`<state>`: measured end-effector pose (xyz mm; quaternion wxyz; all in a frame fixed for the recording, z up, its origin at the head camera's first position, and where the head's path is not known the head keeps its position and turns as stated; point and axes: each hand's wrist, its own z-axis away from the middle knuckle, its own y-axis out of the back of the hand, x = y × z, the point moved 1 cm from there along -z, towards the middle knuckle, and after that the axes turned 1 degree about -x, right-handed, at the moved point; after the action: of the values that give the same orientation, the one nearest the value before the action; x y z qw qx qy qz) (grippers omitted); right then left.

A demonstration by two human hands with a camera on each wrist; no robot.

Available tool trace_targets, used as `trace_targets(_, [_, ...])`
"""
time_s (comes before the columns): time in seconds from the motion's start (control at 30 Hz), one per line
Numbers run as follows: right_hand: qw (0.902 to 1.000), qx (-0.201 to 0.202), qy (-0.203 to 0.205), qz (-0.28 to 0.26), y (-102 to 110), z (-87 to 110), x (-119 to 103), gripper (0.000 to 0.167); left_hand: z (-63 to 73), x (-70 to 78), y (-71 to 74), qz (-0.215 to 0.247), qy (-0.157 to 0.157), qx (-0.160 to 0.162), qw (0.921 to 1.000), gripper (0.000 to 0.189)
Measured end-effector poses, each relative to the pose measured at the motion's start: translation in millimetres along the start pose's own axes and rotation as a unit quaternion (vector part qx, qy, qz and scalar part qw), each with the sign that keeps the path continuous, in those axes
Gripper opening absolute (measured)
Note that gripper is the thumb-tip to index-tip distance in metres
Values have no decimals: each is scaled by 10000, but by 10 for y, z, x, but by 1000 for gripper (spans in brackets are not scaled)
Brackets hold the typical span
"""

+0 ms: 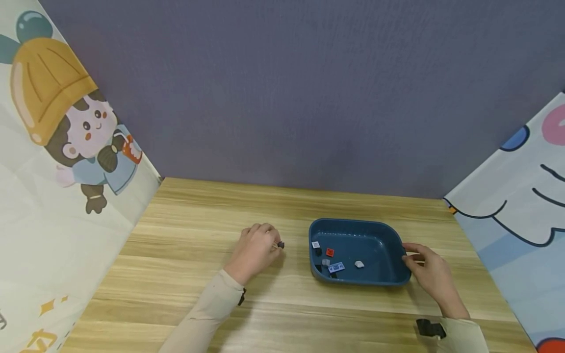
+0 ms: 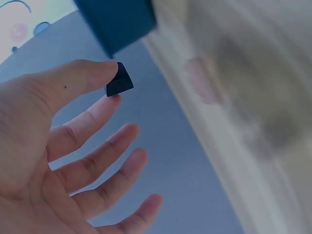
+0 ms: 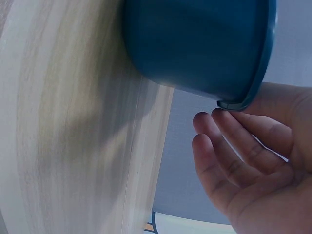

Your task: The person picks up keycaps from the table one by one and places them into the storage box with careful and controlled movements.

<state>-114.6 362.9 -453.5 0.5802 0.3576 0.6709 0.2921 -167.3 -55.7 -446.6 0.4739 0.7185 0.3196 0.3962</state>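
Observation:
Between thumb and index fingertip, my left hand (image 1: 256,250) pinches a small black keycap (image 2: 120,82), held above the table left of a dark blue plastic tray (image 1: 379,235). The keycap's slanted sides show in the left wrist view, where the other fingers spread loosely apart. At the tray's right end, my right hand (image 1: 434,274) grips the rim, thumb on one side and fingertips under the lip (image 3: 234,105). Inside the tray lie a red keycap (image 1: 330,252), a white one (image 1: 315,244), a wide light-blue one (image 1: 336,267), a whitish piece (image 1: 359,264) and several darker pieces.
The tray stands on a wood-grain table (image 1: 185,220). A grey-blue panel (image 1: 282,98) rises along the table's back edge. Cartoon-printed sheets flank it at left (image 1: 53,235) and right (image 1: 499,255).

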Motion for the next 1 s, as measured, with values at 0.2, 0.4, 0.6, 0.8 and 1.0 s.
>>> trace_targets(0.2, [10000, 14, -25, 30, 1, -7, -5, 33, -120, 227, 137, 225, -305, 92, 9992, 16])
trace_targets(0.4, [10000, 38, -13, 42, 3, -9, -10, 33, -270, 487, 148, 191, -572, -97, 9981, 17])
trace_targets(0.6, [10000, 56, 9, 33, -9, -3, 3, 33, -336, 677, 95, 156, -748, -191, 9969, 16])
trace_targets(0.8, [9999, 86, 19, 56, -15, -1, 5, 33, -357, 736, 75, 124, -879, -165, 9959, 20])
trace_targets(1.0, [9999, 109, 97, 44, -11, -3, 9, 32, -342, 666, 47, 142, -790, -157, 9966, 24])
